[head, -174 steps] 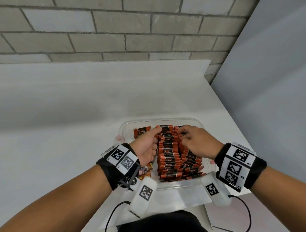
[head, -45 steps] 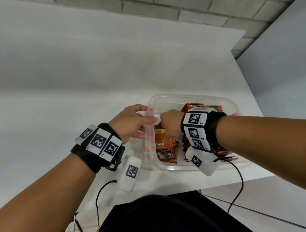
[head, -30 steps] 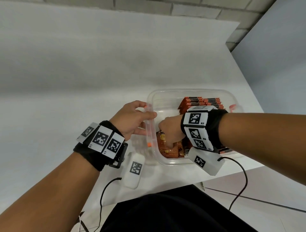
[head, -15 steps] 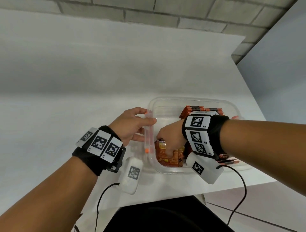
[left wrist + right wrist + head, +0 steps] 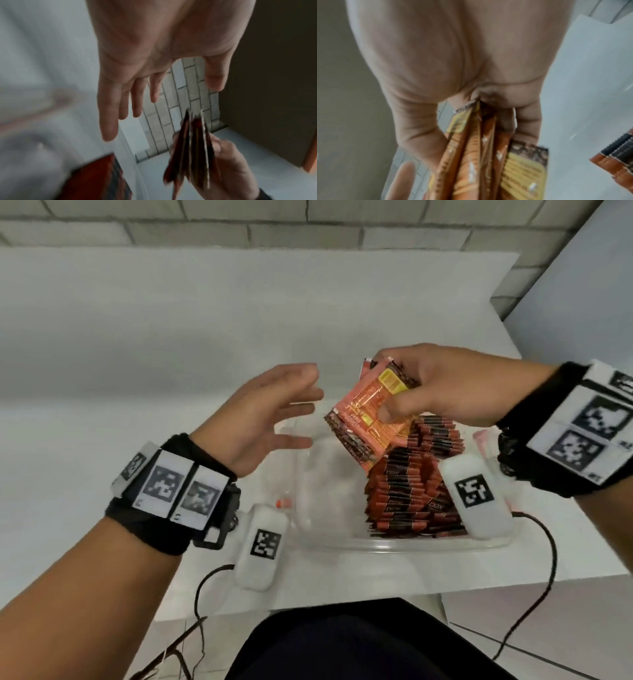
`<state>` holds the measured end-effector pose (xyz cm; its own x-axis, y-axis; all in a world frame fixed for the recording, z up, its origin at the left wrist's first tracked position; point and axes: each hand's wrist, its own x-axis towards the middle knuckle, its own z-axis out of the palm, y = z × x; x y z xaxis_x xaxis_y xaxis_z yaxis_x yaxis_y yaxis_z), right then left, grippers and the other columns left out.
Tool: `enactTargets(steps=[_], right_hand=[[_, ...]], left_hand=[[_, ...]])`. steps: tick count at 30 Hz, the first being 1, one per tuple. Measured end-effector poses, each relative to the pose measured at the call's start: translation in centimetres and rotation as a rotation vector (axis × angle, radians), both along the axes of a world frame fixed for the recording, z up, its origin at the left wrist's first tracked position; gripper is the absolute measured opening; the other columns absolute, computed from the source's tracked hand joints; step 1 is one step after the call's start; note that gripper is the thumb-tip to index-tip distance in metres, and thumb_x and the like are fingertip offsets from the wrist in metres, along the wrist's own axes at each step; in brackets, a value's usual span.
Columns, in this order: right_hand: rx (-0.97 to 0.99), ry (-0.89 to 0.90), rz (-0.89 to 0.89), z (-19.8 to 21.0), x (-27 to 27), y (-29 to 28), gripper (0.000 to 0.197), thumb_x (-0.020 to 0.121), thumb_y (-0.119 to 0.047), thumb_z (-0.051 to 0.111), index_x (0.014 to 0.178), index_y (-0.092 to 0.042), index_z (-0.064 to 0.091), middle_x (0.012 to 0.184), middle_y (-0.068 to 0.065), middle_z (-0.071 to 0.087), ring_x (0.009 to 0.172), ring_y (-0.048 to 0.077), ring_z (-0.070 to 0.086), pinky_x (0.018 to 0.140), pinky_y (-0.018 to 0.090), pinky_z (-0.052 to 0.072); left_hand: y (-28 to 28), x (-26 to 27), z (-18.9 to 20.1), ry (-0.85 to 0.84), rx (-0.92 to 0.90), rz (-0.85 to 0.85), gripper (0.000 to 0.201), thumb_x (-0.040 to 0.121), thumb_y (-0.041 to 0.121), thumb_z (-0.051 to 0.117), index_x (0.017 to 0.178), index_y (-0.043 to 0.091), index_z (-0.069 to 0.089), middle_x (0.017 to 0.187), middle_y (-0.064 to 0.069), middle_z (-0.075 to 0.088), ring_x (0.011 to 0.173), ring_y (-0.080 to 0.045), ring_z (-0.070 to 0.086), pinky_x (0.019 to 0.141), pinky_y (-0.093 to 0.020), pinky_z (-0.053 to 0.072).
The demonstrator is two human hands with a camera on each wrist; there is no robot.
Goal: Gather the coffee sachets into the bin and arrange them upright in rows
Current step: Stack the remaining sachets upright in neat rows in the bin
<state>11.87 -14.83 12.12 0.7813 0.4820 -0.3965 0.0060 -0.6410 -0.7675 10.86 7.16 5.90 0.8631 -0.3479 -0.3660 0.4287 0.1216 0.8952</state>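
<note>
My right hand [image 5: 407, 392] grips a bunch of orange coffee sachets [image 5: 371, 416] and holds it in the air above the clear plastic bin [image 5: 322, 529]. The same bunch of sachets [image 5: 488, 159] fans out from my fingers in the right wrist view, and the sachets [image 5: 190, 152] show edge-on in the left wrist view. My left hand [image 5: 284, 405] hovers to the left of the bunch, fingers straight and spread, holding nothing. Rows of upright sachets [image 5: 411, 484] fill the right part of the bin. The bin's left part shows bare bottom.
The bin stands near the front right corner of a white table [image 5: 171, 371]. A brick wall [image 5: 308, 220] runs behind it and a grey wall [image 5: 582, 302] stands to the right. Cables [image 5: 544, 577] hang from my wrist units over the table's front edge.
My right hand has lifted a bunch of sachets out of the bin's left part. My left hand has let go of the bin's rim and opened beside the bunch.
</note>
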Motion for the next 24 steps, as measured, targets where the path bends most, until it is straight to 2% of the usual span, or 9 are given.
enactTargets(steps=[2,6,9,11,13,15,18,22,24], right_hand=[[0.140,0.040,-0.056,-0.3,-0.7,-1.1,0.023,0.077,-0.016,0.072,0.093,-0.024,0.058,0.085,-0.005,0.067,0.081,0.012,0.064,0.080,0.031,0.050],[0.198,0.034,-0.065,-1.2,-1.7,-2.4,0.032,0.082,-0.006,0.067,0.104,-0.025,0.053,0.088,-0.005,0.065,0.082,0.010,0.063,0.080,0.030,0.050],[0.138,-0.023,-0.056,-1.3,-2.0,-3.7,0.039,0.083,-0.008,0.066,0.111,-0.028,0.049,0.098,0.001,0.065,0.082,0.020,0.064,0.076,0.038,0.052],[0.117,-0.062,-0.059,-1.6,-2.2,-4.6,0.043,0.082,-0.012,0.067,0.113,-0.034,0.049,0.106,-0.002,0.060,0.078,0.011,0.062,0.066,0.036,0.054],[0.063,-0.188,-0.119,-2.0,-2.4,-5.6,0.051,0.080,-0.023,0.071,0.119,-0.042,0.045,0.121,-0.011,0.047,0.095,-0.001,0.054,0.073,0.025,0.051],[0.080,-0.290,-0.296,-2.7,-3.0,-6.2,0.061,0.074,-0.042,0.072,0.127,-0.043,0.041,0.128,-0.016,0.043,0.108,-0.001,0.047,0.082,0.020,0.045],[0.228,-0.227,-0.524,-3.8,-4.3,-6.1,0.072,0.065,-0.057,0.064,0.129,-0.035,0.042,0.119,-0.017,0.051,0.101,0.004,0.056,0.083,0.024,0.051],[0.347,-0.144,-0.565,-5.0,-4.5,-6.0,0.048,0.078,-0.046,0.064,0.119,-0.022,0.056,0.111,-0.005,0.066,0.094,0.014,0.068,0.087,0.042,0.055],[0.395,-0.093,-0.599,-4.9,-4.2,-6.5,0.028,0.089,-0.031,0.060,0.115,-0.021,0.061,0.108,0.000,0.069,0.093,0.016,0.069,0.086,0.043,0.056]], left_hand=[[-2.2,-0.5,-0.1,0.101,-0.117,-0.164,0.094,0.044,0.059,0.085,0.125,0.020,0.057,0.113,-0.009,0.065,0.106,-0.027,0.063,0.078,-0.052,0.056],[-6.4,-1.4,-0.5,0.216,-0.349,-0.370,0.060,0.065,0.044,0.081,0.116,0.017,0.065,0.108,-0.018,0.067,0.097,-0.040,0.066,0.077,-0.055,0.055],[-8.8,-1.6,-0.6,0.298,-0.391,-0.365,0.041,0.080,0.025,0.060,0.118,0.010,0.058,0.105,-0.023,0.066,0.088,-0.039,0.068,0.070,-0.042,0.058],[-9.8,-1.5,-0.7,0.298,-0.418,-0.342,0.039,0.080,0.021,0.047,0.116,0.007,0.057,0.101,-0.023,0.067,0.081,-0.033,0.069,0.066,-0.035,0.058],[-10.5,-1.2,-1.1,0.292,-0.466,-0.267,0.040,0.078,0.014,0.046,0.115,0.004,0.056,0.093,-0.020,0.068,0.075,-0.031,0.069,0.064,-0.033,0.057],[-11.0,-1.1,-1.2,0.269,-0.501,-0.171,0.042,0.076,0.010,0.047,0.117,0.003,0.055,0.092,-0.019,0.069,0.076,-0.030,0.069,0.067,-0.035,0.058],[-11.7,-1.0,-1.5,0.200,-0.508,-0.082,0.039,0.077,0.007,0.051,0.114,0.001,0.058,0.096,-0.016,0.069,0.086,-0.026,0.068,0.075,-0.035,0.057],[-12.1,-1.1,-1.5,0.152,-0.508,-0.034,0.040,0.075,0.004,0.059,0.115,-0.001,0.060,0.103,-0.018,0.069,0.093,-0.027,0.068,0.080,-0.037,0.057],[-11.9,-1.0,-1.6,0.169,-0.507,-0.018,0.047,0.072,0.006,0.062,0.118,0.000,0.058,0.108,-0.019,0.067,0.095,-0.029,0.067,0.082,-0.038,0.056]])
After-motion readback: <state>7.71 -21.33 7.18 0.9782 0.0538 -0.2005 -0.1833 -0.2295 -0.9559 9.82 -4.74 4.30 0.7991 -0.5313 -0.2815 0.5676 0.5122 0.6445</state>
